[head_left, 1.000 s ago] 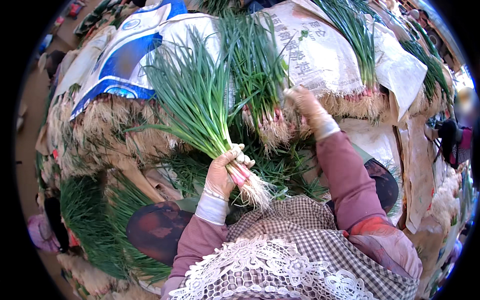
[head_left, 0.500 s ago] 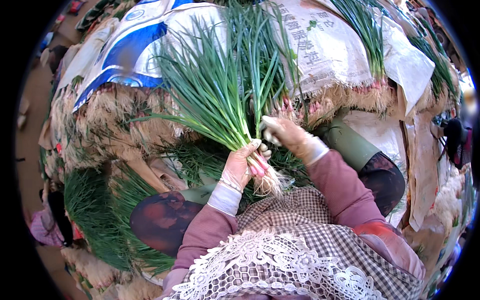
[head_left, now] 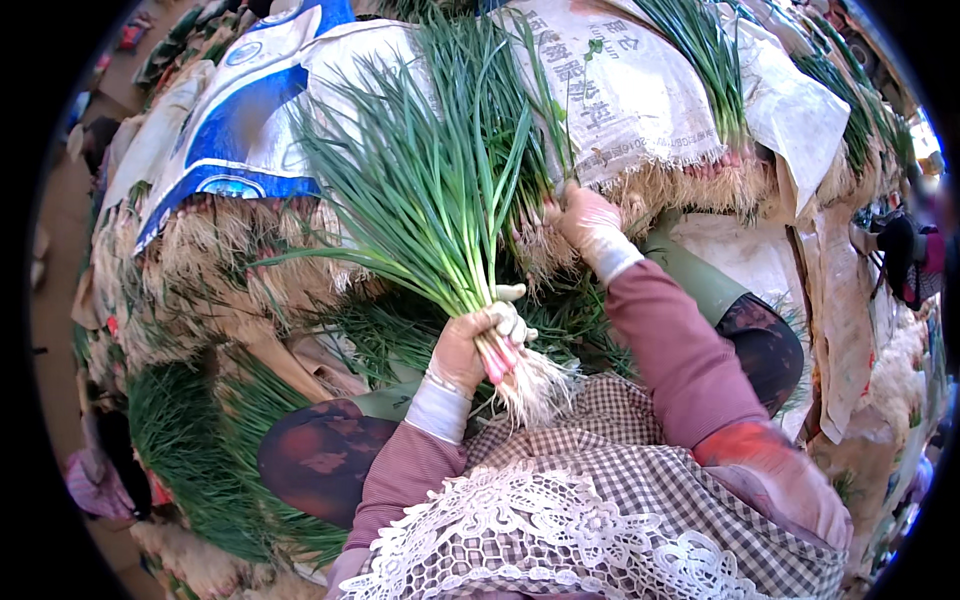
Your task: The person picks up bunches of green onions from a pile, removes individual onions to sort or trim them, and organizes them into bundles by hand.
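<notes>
Both of my hands wear pale gloves. My left hand (head_left: 470, 348) is wrapped round a bunch of spring onions (head_left: 430, 215) just above the pinkish bulbs. Its long green leaves fan away from me, and the pale roots (head_left: 538, 388) hang over my lap. Farther off to the right, my right hand (head_left: 592, 218) is at the edge of the pile, closed at the lower stems of a few loose spring onions (head_left: 525, 150) that lie on the sacks. Its fingertips are partly hidden.
A blue and white sack (head_left: 240, 125) and a printed pale sack (head_left: 640, 95) cover stacked onions whose roots (head_left: 240, 240) face me. More spring onions (head_left: 725, 90) lie on top at right. Green leaves (head_left: 190, 440) are heaped at my left. My bent knees flank the work.
My right hand has moved from beside the held bunch away to the loose onions on the pile. My left hand keeps its bunch, now slightly lower and turned.
</notes>
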